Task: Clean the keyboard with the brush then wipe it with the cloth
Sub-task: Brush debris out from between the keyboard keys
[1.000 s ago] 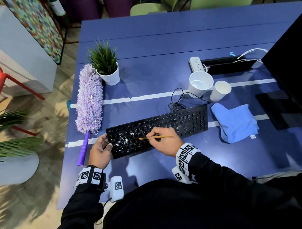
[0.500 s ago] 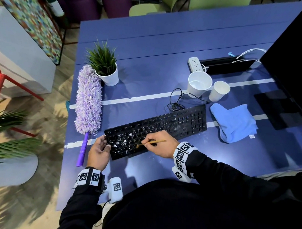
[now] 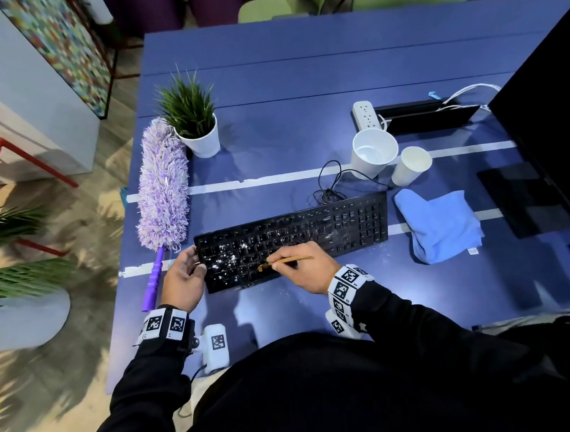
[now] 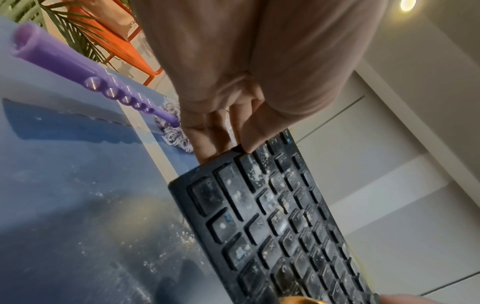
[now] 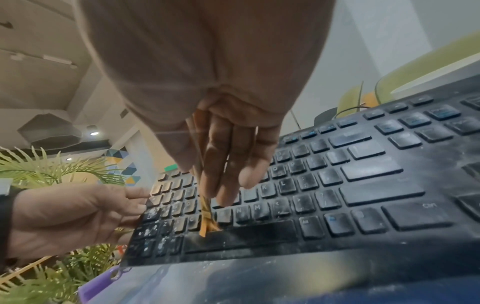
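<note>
Your left hand (image 3: 185, 277) grips the left end of the keyboard (image 3: 310, 234), which lies flat on the desk (image 3: 305, 86); it looks light and slidey, so that's the right spot to pin it. Your right hand (image 3: 303, 271) pinches the thin, stiff-looking brush (image 3: 287, 261) mid-handle, bristles at the spacebar's edge. The cloth (image 3: 439, 226), floppy, sits just right of the keyboard.

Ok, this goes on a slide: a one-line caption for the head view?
Right hand brushes a dusty black keyboard with a small wooden brush while the left hand grips its end.
</note>
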A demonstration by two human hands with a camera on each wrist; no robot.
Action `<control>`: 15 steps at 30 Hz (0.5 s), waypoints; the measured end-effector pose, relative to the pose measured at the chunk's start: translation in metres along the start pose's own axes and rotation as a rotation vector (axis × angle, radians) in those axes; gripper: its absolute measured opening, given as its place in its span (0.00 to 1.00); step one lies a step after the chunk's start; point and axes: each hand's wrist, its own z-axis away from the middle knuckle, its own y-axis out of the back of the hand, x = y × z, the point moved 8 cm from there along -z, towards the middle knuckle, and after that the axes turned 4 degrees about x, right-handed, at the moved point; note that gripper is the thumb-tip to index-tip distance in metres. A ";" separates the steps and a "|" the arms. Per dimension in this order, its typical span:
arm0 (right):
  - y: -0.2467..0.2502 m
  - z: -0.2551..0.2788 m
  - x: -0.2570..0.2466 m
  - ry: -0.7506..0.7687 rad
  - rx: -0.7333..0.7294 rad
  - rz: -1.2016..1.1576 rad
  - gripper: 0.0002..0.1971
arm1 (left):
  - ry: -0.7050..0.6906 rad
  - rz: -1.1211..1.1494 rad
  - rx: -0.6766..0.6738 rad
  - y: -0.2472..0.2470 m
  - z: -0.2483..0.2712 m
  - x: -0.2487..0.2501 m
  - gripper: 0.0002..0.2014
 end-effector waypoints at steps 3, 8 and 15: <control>0.007 -0.005 0.005 -0.050 0.065 0.032 0.06 | -0.007 -0.010 -0.002 0.001 0.000 -0.001 0.20; 0.009 -0.005 -0.012 0.044 0.076 -0.042 0.07 | 0.002 -0.005 -0.003 0.001 0.002 -0.001 0.20; 0.015 -0.008 -0.006 0.008 0.044 0.038 0.07 | 0.015 -0.008 0.000 0.002 0.000 -0.004 0.20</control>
